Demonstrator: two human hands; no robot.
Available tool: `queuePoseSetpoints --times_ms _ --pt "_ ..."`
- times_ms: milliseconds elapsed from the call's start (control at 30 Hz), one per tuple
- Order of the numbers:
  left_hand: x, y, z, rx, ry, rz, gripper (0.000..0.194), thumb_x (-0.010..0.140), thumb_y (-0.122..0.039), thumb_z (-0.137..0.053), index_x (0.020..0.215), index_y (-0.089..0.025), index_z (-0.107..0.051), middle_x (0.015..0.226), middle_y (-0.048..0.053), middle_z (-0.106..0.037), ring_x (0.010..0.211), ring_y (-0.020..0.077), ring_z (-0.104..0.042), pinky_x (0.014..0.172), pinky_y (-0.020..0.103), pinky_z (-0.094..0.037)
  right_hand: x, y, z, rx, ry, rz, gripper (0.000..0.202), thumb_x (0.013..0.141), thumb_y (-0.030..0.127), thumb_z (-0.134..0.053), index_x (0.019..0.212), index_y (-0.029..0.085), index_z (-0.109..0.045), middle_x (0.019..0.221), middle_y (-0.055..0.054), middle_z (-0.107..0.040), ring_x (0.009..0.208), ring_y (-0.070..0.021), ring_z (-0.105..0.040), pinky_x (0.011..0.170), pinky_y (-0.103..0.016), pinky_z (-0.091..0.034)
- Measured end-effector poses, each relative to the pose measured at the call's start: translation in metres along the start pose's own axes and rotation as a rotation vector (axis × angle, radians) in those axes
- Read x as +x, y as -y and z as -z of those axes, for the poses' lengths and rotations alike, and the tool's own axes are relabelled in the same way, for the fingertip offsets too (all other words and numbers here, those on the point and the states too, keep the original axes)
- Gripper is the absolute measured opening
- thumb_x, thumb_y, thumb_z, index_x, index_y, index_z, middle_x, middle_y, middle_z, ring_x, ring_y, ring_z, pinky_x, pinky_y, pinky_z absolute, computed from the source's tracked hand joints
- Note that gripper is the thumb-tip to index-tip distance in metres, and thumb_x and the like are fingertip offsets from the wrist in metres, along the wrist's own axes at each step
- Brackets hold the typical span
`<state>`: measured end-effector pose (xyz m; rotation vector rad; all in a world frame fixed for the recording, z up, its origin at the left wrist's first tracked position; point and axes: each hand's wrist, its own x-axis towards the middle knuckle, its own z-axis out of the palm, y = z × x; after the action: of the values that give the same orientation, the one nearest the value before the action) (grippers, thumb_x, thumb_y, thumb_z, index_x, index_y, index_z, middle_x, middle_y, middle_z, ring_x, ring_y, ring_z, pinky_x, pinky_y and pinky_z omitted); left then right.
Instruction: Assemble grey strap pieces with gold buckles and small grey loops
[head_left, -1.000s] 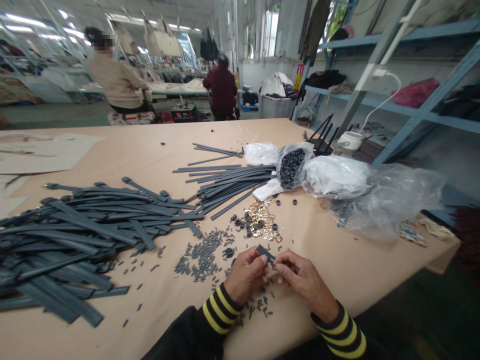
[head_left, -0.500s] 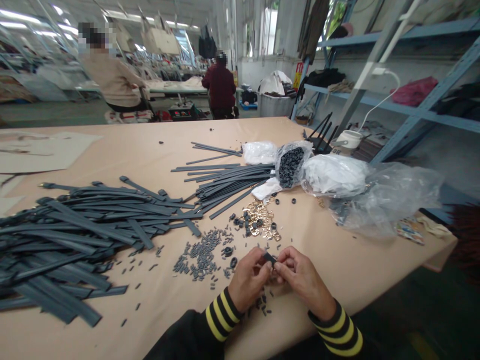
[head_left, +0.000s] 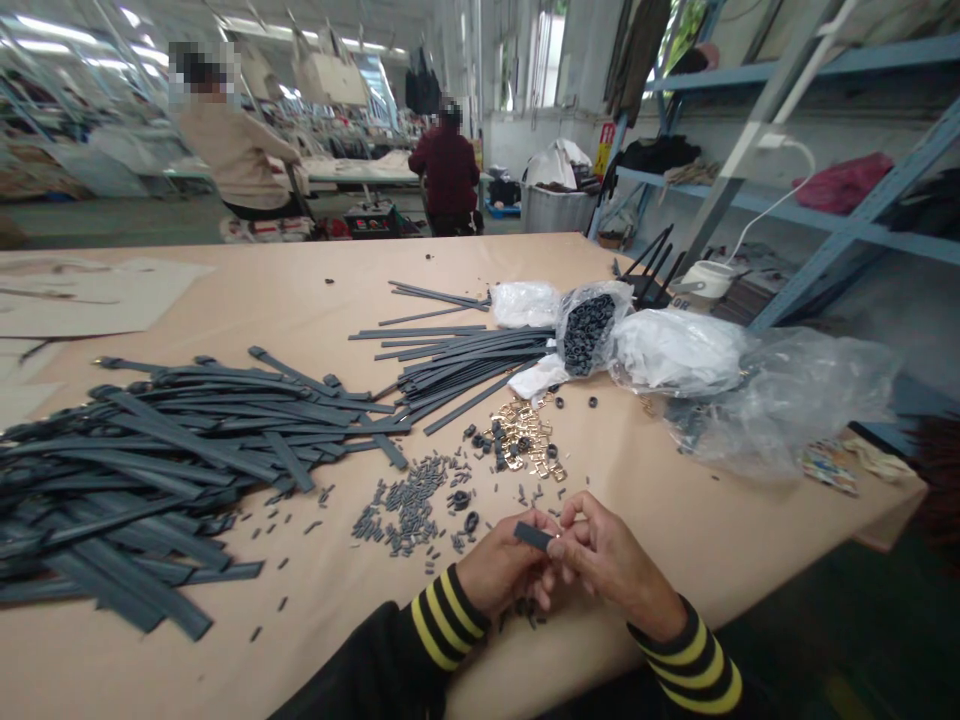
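Note:
Near the front edge of the table, my left hand (head_left: 504, 568) and my right hand (head_left: 616, 560) meet, fingers closed. A short flat dark strip (head_left: 532, 536) lies between them, its right end pinched by my right fingers. The left fingers are curled beneath and beside it; what their tips grip is partly hidden. Just beyond are gold metal buckles (head_left: 529, 432) and black rings (head_left: 471, 521). Small dark pieces (head_left: 409, 505) are heaped to the left of my hands, and a few more lie under them.
Long dark straps (head_left: 165, 440) cover the table's left side. Narrower strips (head_left: 457, 360) lie beyond the buckles, beside a bag of black rings (head_left: 589, 333) and clear plastic bags (head_left: 795, 395). Blue shelves (head_left: 802, 70) stand at right. Two people (head_left: 236, 150) sit across the room.
The dark strip now shows more of its length and points to the left. My left fingers have shifted below it. The whole view has moved slightly.

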<state>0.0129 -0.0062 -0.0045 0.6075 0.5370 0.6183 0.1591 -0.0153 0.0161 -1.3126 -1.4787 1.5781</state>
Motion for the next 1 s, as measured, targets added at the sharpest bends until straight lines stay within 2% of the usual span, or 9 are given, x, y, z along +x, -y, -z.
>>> queuePoseSetpoints --times_ms 133,300,400,500,633,733,867,1000 --pt "0.0 0.002 0.003 -0.078 0.059 0.034 0.022 0.073 -0.031 -0.057 0.078 -0.013 -0.046 0.058 0.001 -0.055 0.043 0.0065 -0.05 0.038 0.016 -0.046 -0.001 0.001 0.005 -0.082 -0.022 -0.012 0.03 0.073 0.038 -0.058 0.077 0.02 -0.034 0.05 0.006 -0.056 0.036 -0.0053 -0.044 0.033 -0.013 -0.028" --pt "-0.002 0.002 0.003 -0.183 0.122 0.088 0.019 0.074 -0.029 -0.057 0.076 -0.014 -0.046 0.062 0.001 -0.052 0.044 0.0056 -0.049 0.037 0.016 -0.045 -0.003 0.004 0.007 -0.036 0.03 0.015 0.032 0.071 0.039 -0.06 0.076 0.019 -0.036 0.055 0.003 -0.059 0.039 -0.0051 -0.045 0.037 -0.014 -0.031" --pt "-0.004 0.003 0.003 -0.218 0.154 0.06 0.022 0.07 -0.025 -0.062 0.071 -0.015 -0.043 0.058 -0.002 -0.048 0.041 0.004 -0.045 0.033 0.014 -0.042 -0.003 0.004 0.006 -0.025 0.062 0.01 0.033 0.07 0.041 -0.061 0.076 0.019 -0.038 0.054 0.005 -0.056 0.039 -0.0051 -0.043 0.037 -0.014 -0.031" --pt "-0.003 0.004 0.005 -0.197 0.16 0.011 0.025 0.069 -0.029 -0.063 0.071 -0.015 -0.042 0.055 -0.003 -0.046 0.039 0.0032 -0.042 0.033 0.013 -0.039 -0.004 0.004 0.005 -0.068 0.066 -0.001 0.032 0.07 0.044 -0.059 0.073 0.018 -0.04 0.054 0.005 -0.052 0.04 -0.0052 -0.042 0.037 -0.015 -0.031" --pt "0.0 0.007 0.008 -0.053 0.101 -0.062 0.028 0.072 -0.037 -0.058 0.072 -0.014 -0.042 0.052 -0.003 -0.049 0.037 0.0034 -0.042 0.033 0.013 -0.035 -0.007 0.012 0.011 -0.193 0.078 -0.071 0.031 0.077 0.046 -0.05 0.075 0.017 -0.042 0.051 0.006 -0.047 0.04 -0.0053 -0.037 0.038 -0.016 -0.027" --pt "0.002 0.008 0.009 0.107 0.009 -0.128 0.031 0.072 -0.041 -0.057 0.073 -0.015 -0.041 0.055 -0.003 -0.05 0.037 0.0032 -0.043 0.034 0.013 -0.034 -0.011 0.019 0.02 -0.375 0.124 -0.017 0.035 0.079 0.049 -0.044 0.069 0.015 -0.046 0.051 0.006 -0.04 0.045 -0.0063 -0.036 0.042 -0.018 -0.026" --pt "0.002 0.011 0.005 0.378 -0.131 -0.234 0.031 0.075 -0.045 -0.05 0.074 -0.015 -0.041 0.054 -0.004 -0.05 0.038 0.0033 -0.043 0.036 0.014 -0.031 -0.012 0.018 0.025 -0.513 0.214 0.06 0.039 0.074 0.052 -0.05 0.07 0.014 -0.051 0.061 0.003 -0.046 0.055 -0.0086 -0.039 0.049 -0.02 -0.029" --pt "0.001 0.013 -0.002 0.501 -0.273 -0.273 0.029 0.079 -0.044 -0.044 0.072 -0.017 -0.038 0.049 -0.007 -0.045 0.037 0.0036 -0.039 0.037 0.014 -0.031 -0.012 0.014 0.019 -0.575 0.157 0.01 0.036 0.082 0.046 -0.041 0.072 0.013 -0.053 0.063 0.001 -0.05 0.058 -0.0101 -0.043 0.053 -0.021 -0.032"
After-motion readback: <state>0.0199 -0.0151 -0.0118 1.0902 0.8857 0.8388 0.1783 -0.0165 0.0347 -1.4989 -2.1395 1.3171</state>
